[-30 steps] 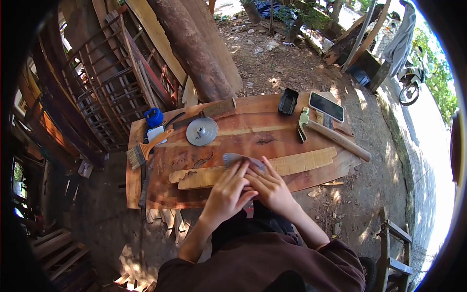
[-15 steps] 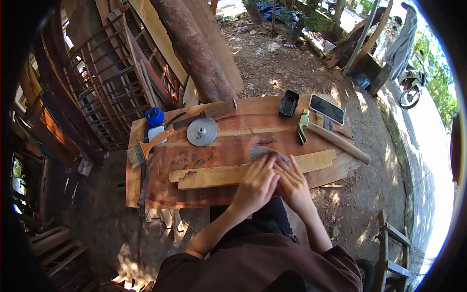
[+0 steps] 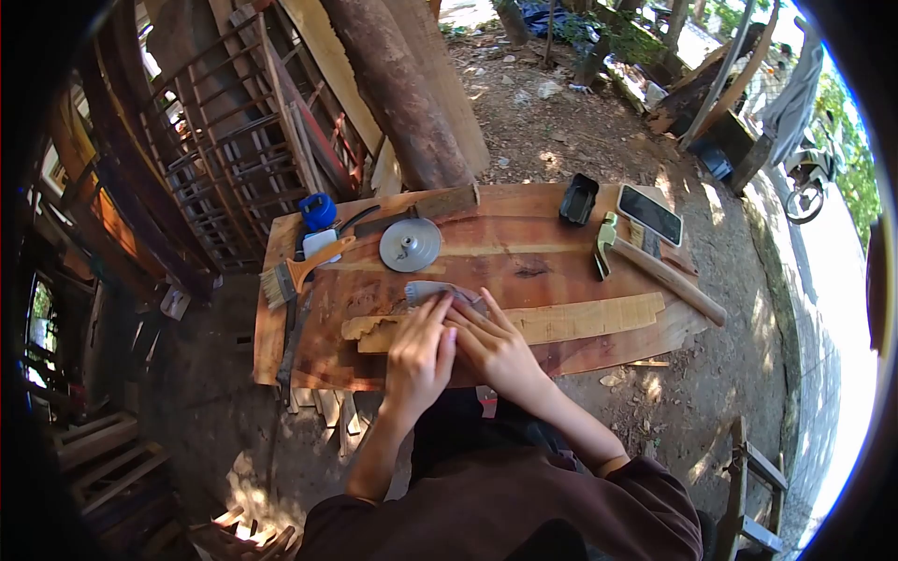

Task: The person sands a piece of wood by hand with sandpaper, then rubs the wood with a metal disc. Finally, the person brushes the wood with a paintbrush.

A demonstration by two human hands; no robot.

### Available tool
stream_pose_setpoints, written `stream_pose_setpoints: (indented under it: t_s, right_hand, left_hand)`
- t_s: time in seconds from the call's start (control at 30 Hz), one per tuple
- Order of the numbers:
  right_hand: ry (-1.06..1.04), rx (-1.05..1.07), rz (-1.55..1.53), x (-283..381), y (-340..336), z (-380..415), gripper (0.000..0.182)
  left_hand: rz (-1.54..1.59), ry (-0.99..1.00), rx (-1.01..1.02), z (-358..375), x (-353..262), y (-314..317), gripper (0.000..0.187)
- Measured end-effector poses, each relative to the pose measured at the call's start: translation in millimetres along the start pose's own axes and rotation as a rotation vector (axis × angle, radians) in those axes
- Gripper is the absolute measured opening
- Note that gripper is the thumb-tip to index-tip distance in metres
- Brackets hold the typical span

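A grey sheet of sandpaper (image 3: 424, 292) lies over a pale, rough-edged wood strip (image 3: 589, 318), its far edge showing beyond my fingers. My left hand (image 3: 416, 360) presses down on the sheet with its fingers close together. From the right, my right hand (image 3: 500, 355) bears on the same sheet, its fingertips against those of the left. Both hands are over the left half of the strip and partly cover it. Beneath the strip is a broad reddish wood slab (image 3: 374, 379) that serves as the tabletop.
Beyond my hands are a grey metal disc (image 3: 410, 245), a paintbrush (image 3: 304, 269) and a blue-capped bottle (image 3: 318, 212). To the right lie a hammer (image 3: 655, 269), a phone (image 3: 650, 215) and a black case (image 3: 579, 200). Boards and a log (image 3: 402, 93) lean at the back left.
Both hands have slid left along the wood strip, taking the sandpaper with them. The camera view has shifted slightly; the other things on the table keep their places.
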State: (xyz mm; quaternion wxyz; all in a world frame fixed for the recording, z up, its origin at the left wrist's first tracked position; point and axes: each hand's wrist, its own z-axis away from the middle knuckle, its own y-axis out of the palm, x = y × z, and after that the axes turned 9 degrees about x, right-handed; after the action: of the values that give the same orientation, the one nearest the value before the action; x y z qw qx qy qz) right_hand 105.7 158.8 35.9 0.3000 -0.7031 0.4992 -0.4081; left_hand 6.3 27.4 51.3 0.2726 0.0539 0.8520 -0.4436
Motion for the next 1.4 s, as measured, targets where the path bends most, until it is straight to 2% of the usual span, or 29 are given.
stream_pose_setpoints:
  t_s: [0.1,0.23,0.3,0.43,0.53,0.63,0.7,0.83,0.97,1.07,1.13,1.2,1.23,1.27,1.4]
  right_hand:
    - [-0.103,-0.015,-0.039,6.5,19.7,-18.6,0.029]
    - [-0.067,0.032,-0.053,1.6,4.1,-8.8,0.031]
    - [0.044,0.01,-0.009,-7.3,-19.8,10.8,0.034]
    - [0.225,0.008,0.095,-30.1,-64.9,67.4,0.029]
    - [0.334,0.005,0.137,-36.3,-85.7,100.3,0.025]
    - [0.388,-0.019,0.143,-31.3,-90.6,106.0,0.025]
    - [0.352,-0.02,0.099,-23.8,-80.2,94.3,0.028]
    - [0.099,0.025,0.009,-9.0,-36.9,45.1,0.036]
    - [-0.079,0.03,-0.085,16.9,8.9,-5.9,0.039]
    - [-0.119,0.05,-0.059,20.4,17.2,-14.8,0.043]
    - [-0.118,0.055,-0.097,19.0,6.4,-8.4,0.042]
    - [-0.064,0.049,-0.057,6.5,-8.5,11.9,0.04]
    - [-0.029,0.042,-0.034,1.1,-21.3,24.0,0.039]
    - [0.017,0.043,-0.024,-5.2,-34.0,38.0,0.039]
    - [0.237,0.029,0.083,-22.1,-71.4,94.5,0.034]
  left_hand:
    - [-0.062,-0.046,-0.101,15.8,19.5,-11.5,0.033]
    - [-0.014,-0.085,-0.103,9.0,0.3,2.9,0.032]
    - [0.022,0.007,-0.057,-4.5,-16.0,21.3,0.036]
    - [0.08,0.215,0.04,-27.9,-55.8,73.4,0.028]
    - [0.211,0.282,0.067,-36.2,-88.7,94.6,0.027]
    - [0.269,0.33,0.093,-38.4,-91.3,96.6,0.024]
    - [0.243,0.313,0.111,-33.2,-77.7,81.8,0.021]
    - [0.152,0.133,0.063,-8.5,-34.2,27.5,0.019]
    - [-0.01,-0.014,-0.056,32.0,14.3,-6.8,0.03]
    - [-0.07,-0.034,-0.13,38.0,19.1,-11.2,0.022]
    - [-0.064,-0.036,-0.11,33.1,5.6,-3.9,0.021]
    - [-0.06,0.018,-0.067,27.0,-7.7,12.2,0.024]
    - [0.075,-0.011,-0.054,16.2,-26.4,19.2,0.02]
    - [0.074,0.096,-0.038,8.1,-34.7,28.6,0.022]
    - [0.223,0.284,0.054,-14.5,-73.3,75.4,0.016]
